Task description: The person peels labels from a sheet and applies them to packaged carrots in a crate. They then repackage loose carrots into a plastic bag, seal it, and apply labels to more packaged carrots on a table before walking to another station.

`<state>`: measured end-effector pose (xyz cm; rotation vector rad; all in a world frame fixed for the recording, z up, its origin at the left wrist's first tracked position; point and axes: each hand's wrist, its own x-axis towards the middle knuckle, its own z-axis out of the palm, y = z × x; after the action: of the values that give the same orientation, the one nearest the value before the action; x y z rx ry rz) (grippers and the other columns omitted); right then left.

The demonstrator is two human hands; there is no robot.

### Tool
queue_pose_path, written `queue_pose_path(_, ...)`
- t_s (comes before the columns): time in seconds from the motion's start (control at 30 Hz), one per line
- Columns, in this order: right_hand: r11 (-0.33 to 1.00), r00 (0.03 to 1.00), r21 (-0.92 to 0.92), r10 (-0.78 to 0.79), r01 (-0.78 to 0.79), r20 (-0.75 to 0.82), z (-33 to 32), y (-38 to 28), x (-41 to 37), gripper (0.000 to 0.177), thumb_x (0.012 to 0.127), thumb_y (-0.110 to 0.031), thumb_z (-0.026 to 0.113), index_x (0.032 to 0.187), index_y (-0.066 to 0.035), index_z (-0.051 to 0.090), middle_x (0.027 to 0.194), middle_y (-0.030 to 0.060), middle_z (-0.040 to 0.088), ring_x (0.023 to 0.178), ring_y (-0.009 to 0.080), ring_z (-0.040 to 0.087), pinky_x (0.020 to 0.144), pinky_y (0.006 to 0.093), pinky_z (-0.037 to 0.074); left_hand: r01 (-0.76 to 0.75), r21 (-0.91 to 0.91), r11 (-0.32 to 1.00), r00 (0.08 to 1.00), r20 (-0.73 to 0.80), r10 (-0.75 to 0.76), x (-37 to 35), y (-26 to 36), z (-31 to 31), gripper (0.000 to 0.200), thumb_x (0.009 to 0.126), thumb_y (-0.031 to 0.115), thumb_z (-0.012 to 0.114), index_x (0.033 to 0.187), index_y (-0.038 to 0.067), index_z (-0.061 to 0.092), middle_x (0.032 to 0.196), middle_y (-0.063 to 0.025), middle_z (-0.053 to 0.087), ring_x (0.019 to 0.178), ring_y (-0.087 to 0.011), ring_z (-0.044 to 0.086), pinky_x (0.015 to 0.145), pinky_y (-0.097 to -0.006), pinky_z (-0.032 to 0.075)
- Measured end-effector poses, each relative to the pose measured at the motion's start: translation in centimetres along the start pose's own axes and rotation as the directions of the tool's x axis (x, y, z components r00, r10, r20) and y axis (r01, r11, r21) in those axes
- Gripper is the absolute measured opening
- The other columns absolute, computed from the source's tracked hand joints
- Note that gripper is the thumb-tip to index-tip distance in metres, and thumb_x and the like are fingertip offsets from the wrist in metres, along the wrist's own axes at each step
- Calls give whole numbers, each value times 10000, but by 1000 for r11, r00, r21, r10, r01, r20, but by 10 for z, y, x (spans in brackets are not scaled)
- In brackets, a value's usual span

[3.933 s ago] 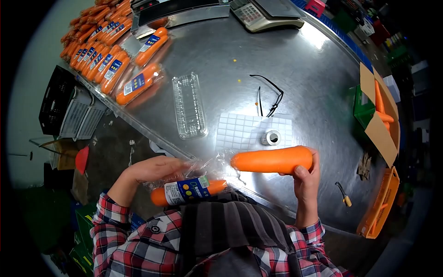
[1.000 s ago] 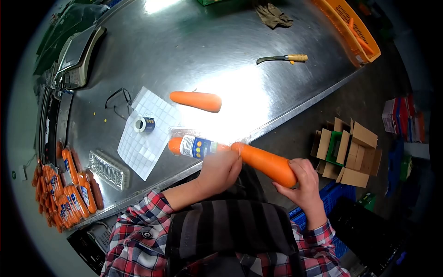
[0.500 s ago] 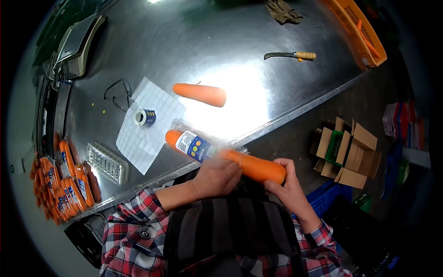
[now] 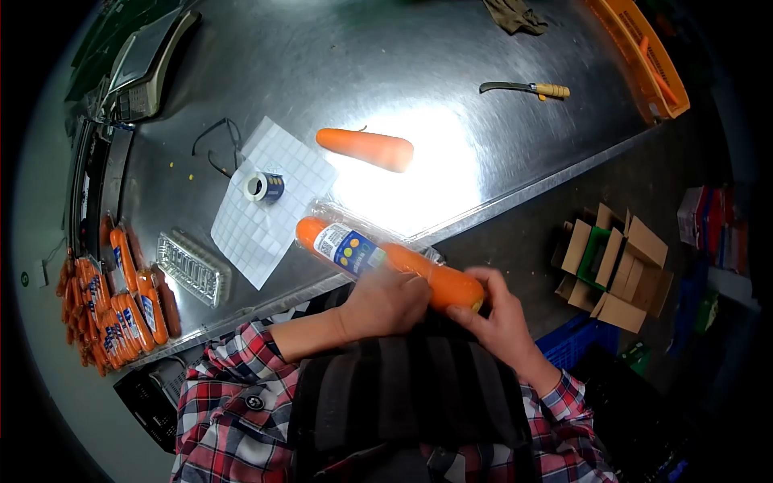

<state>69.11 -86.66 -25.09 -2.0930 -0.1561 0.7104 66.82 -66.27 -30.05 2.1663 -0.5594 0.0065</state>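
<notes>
My left hand [image 4: 388, 304] is closed on a clear plastic bag [image 4: 342, 216] with a blue and white label [image 4: 349, 248]. Inside the bag, a carrot [image 4: 307, 232] shows its rounded end beyond the label; its other part is hidden by the label and my hand. A second carrot [image 4: 443, 278] lies slanted at the bag's near side, its narrow end by the label. My right hand [image 4: 498, 318] grips its thick end, thumb below and fingers above. One loose carrot [image 4: 366, 148] lies on the steel table [image 4: 338, 64] beyond the bag.
A label roll [image 4: 264, 187] sits on gridded paper [image 4: 250, 229], beside glasses [image 4: 221, 141]. Clear trays [image 4: 193, 270] and packed carrots [image 4: 133, 322] lie left, a scale [image 4: 145, 72] behind. A curved knife [image 4: 523, 88] and orange crate [image 4: 644, 56] are right; an open carton [image 4: 620, 266] stands below.
My right hand and the second carrot have moved slightly left, further along the bag. My left hand keeps its grip. The table has shifted a little in view.
</notes>
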Motion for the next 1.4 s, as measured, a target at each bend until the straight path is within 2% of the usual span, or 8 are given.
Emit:
queue_pose_path(0.17,625,882,623,323,-470,342,5,4,1,479,791,-201,711,1118,-40,400,824,49,594,694,65,570,557,207,454,8,-5,1000,1000,-15,-8,-8,-1,-1,86,727,78,618,740,75,533,638,-76,523,571,-268,562,495,-360,445)
queue_pose_path(0.33,980,988,141,-147,139,52,11,3,1,520,758,-175,729,1157,-39,424,917,119,578,745,179,589,626,275,468,-9,22,1000,998,54,8,-22,3,-4,81,724,70,617,743,76,538,658,-75,543,581,-263,572,476,-357,446)
queue_pose_path(0.47,792,881,-385,-418,473,222,16,-1,13,565,729,-151,742,1191,-48,432,991,166,553,815,280,579,689,327,466,-28,-77,997,999,44,32,-23,5,-7,90,713,74,626,731,82,537,650,-65,538,566,-252,569,467,-341,446)
queue_pose_path(0.77,849,940,497,2,-182,340,28,15,14,451,781,-86,688,1166,-30,461,972,114,554,790,141,538,705,264,450,93,58,994,994,-63,-89,-35,11,-4,117,708,93,622,689,95,506,625,-51,524,544,-237,565,449,-335,438)
queue_pose_path(0.87,945,914,272,57,-179,402,22,1,14,430,799,-59,664,1177,-25,460,1003,119,554,856,145,554,734,268,456,56,31,998,998,-30,-55,-39,10,-7,118,703,89,620,690,96,503,627,-51,522,545,-235,562,455,-334,437)
queue_pose_path(1.07,859,836,-134,-428,495,344,16,-17,29,456,825,-83,657,1216,-34,428,1085,73,524,970,121,539,831,268,451,18,6,1000,1000,13,-18,-42,13,-14,126,689,79,619,695,89,494,628,-51,521,558,-235,566,463,-342,433)
queue_pose_path(1.23,842,887,463,40,-277,459,31,-1,28,462,831,-106,658,1208,-25,402,1063,66,525,940,99,535,822,250,448,34,25,999,999,-11,-34,-43,13,-13,121,701,96,612,698,78,492,635,-52,533,576,-235,576,471,-349,440)
queue_pose_path(1.4,923,909,249,189,-293,371,36,7,14,446,809,-113,681,1159,-21,422,1004,48,547,892,75,534,793,225,448,51,41,998,998,44,-52,-43,7,-14,110,712,116,604,693,92,499,650,-51,543,590,-232,582,487,-340,447)
